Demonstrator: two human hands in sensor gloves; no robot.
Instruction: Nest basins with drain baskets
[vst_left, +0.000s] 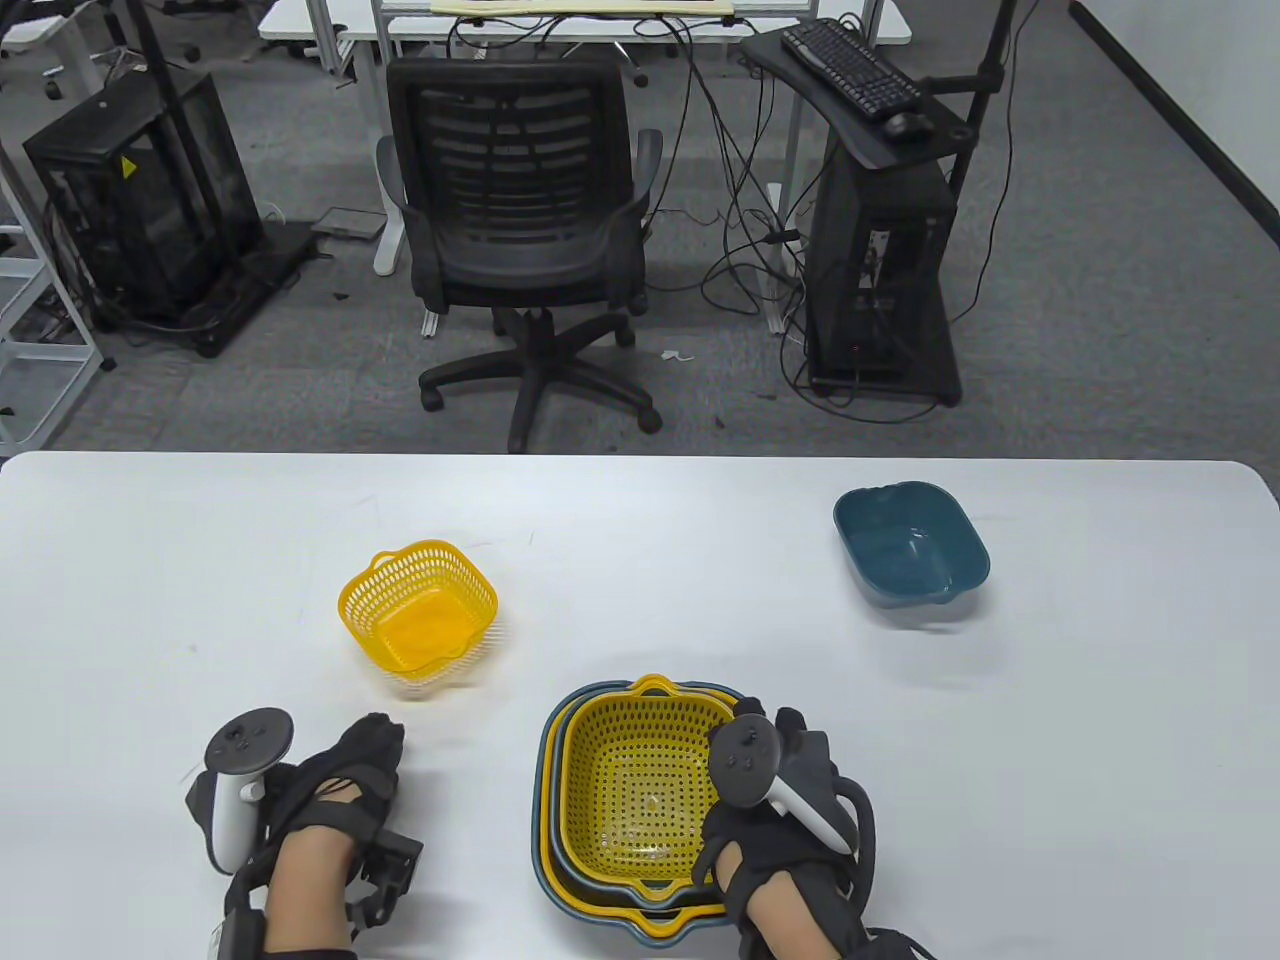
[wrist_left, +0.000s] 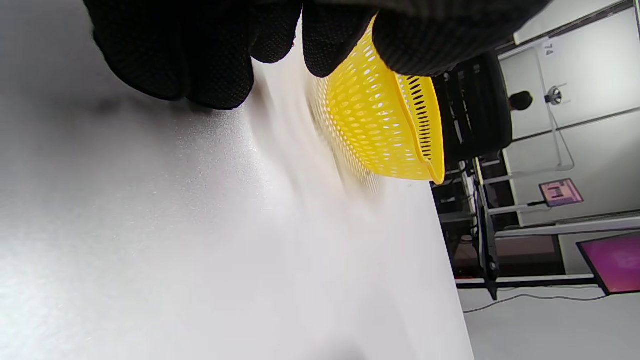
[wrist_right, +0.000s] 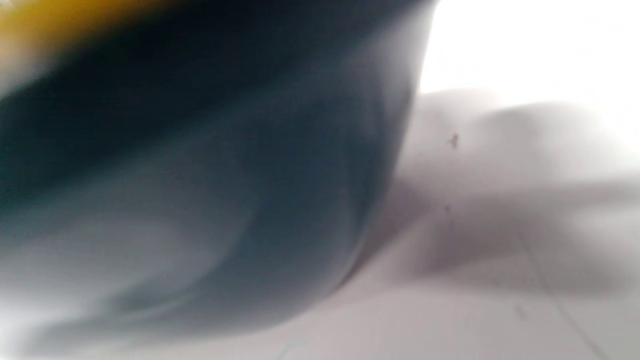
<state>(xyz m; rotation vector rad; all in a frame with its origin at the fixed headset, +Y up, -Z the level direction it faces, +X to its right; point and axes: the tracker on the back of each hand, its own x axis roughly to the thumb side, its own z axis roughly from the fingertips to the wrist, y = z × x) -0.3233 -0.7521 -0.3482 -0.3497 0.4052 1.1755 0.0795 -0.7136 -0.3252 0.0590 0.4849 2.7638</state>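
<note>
A nested stack stands at the front centre: a large yellow drain basket (vst_left: 640, 790) inside yellow and blue basins (vst_left: 548, 760). My right hand (vst_left: 780, 740) lies over the stack's right rim; the tracker hides its fingers. The right wrist view shows only the blurred blue outer wall (wrist_right: 225, 200) up close. A small yellow drain basket (vst_left: 418, 605) stands alone at left centre and also shows in the left wrist view (wrist_left: 385, 130). My left hand (vst_left: 370, 745) rests on the table in front of it and holds nothing; its fingertips (wrist_left: 215, 60) touch the tabletop. A small blue basin (vst_left: 910, 545) stands at the far right.
The white table (vst_left: 640, 520) ends at a far edge. Beyond it stand an office chair (vst_left: 520, 240) and a computer stand (vst_left: 880, 260).
</note>
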